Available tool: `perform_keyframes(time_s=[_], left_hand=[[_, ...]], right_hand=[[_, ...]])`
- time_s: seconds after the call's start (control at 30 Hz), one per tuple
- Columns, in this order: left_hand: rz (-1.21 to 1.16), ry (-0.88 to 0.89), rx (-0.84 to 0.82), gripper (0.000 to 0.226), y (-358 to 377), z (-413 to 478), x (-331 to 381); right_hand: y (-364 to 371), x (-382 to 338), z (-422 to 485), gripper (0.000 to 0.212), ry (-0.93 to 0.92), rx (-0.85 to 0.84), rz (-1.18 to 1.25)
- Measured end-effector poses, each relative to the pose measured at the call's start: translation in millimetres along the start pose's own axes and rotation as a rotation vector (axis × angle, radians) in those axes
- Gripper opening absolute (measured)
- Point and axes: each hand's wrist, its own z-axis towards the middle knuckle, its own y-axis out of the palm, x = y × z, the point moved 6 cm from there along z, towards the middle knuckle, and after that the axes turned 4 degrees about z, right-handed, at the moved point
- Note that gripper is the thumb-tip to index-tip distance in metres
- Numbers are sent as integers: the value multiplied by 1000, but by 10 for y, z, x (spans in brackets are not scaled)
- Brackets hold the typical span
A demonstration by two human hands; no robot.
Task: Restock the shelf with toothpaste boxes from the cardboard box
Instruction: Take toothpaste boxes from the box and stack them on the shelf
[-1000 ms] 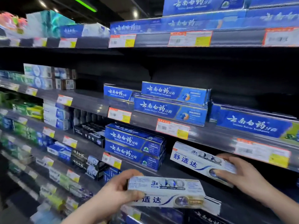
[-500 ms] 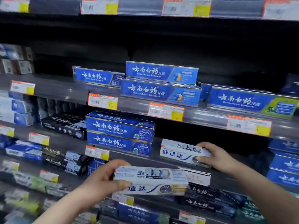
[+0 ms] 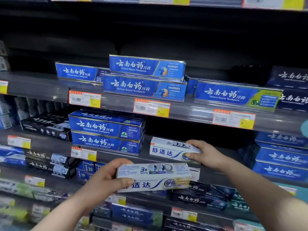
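My right hand (image 3: 202,153) grips the right end of a white toothpaste box (image 3: 166,150) that sits level on the dark shelf (image 3: 50,144), right of two stacked blue boxes (image 3: 106,132). My left hand (image 3: 106,178) holds the left end of a second white toothpaste box (image 3: 155,177) in the air, in front of and below the first one. The cardboard box is out of view.
The shelf above carries blue toothpaste boxes (image 3: 145,77) behind a rail of price tags (image 3: 151,107). More dark blue boxes (image 3: 281,157) are stacked at the right. Black boxes (image 3: 46,127) lie to the left. A dark gap opens behind and right of the placed white box.
The view has dropped and moved closer. My right hand has set its white box level onto the shelf. My left hand keeps its box in front, nearly unmoved.
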Motion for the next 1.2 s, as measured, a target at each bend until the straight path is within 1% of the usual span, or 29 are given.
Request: perform_keyframes(time_s=[0.03,0.1,0.13,0.23,0.37,0.4,0.47,0.57,0.6,0.7,0.73,0.77,0.8,0.87,0.93,1.03,1.07,1.13,1.2], left_hand=[[-13,9,-9,42,20,-8,25],[-15,30,-19,72,42,-6,39],[-7,33,-10,80,39,-2,28],[-24,32,-11,81,62,4,40],[-43,20,-29,60,87,-4,60],[-44,23,-35,65,88,1,54],[-42,17,-29,82,82,17,27],[-54,22,-24,91,106,28,68],[-64,31,-27,90,115,42,78],[-90,46,-32,78,162,85,135],[-80,57,-45,79,177,103,143],[-69,58,-53,81,189,122,153],[-42,61,-61,75,199,153,151],[1,55,-54,56,215,215,195],[31,67,-46,52,225,313,248],[75,104,-54,39,290,508,379],[79,116,-52,34,317,584,426],[116,136,-52,27,368,729,529],[164,151,-59,26,414,860,616]], right_hand=[[-4,-6,6,50,-2,3,-15],[0,-34,5,53,3,6,-47],[5,-50,7,53,3,7,-57],[16,-56,20,55,7,12,-84],[13,-56,22,54,-1,-4,-101],[10,-68,22,54,-3,-11,-107],[9,-93,17,53,-3,-22,-113],[15,-121,-5,52,-1,-24,-97],[11,-129,-19,54,3,-21,-96],[-70,-158,-75,65,1,14,-114],[-123,-174,-104,66,-11,40,-113],[-190,-198,-143,63,-27,73,-107],[-262,-221,-192,57,-45,106,-93],[-400,-273,-307,44,-74,150,-27],[-498,-331,-438,34,-83,132,71],[-559,-376,-593,32,-64,39,189],[-560,-376,-622,33,-59,4,202],[-552,-366,-648,45,-61,-48,210],[-557,-352,-636,52,-76,-48,226]])
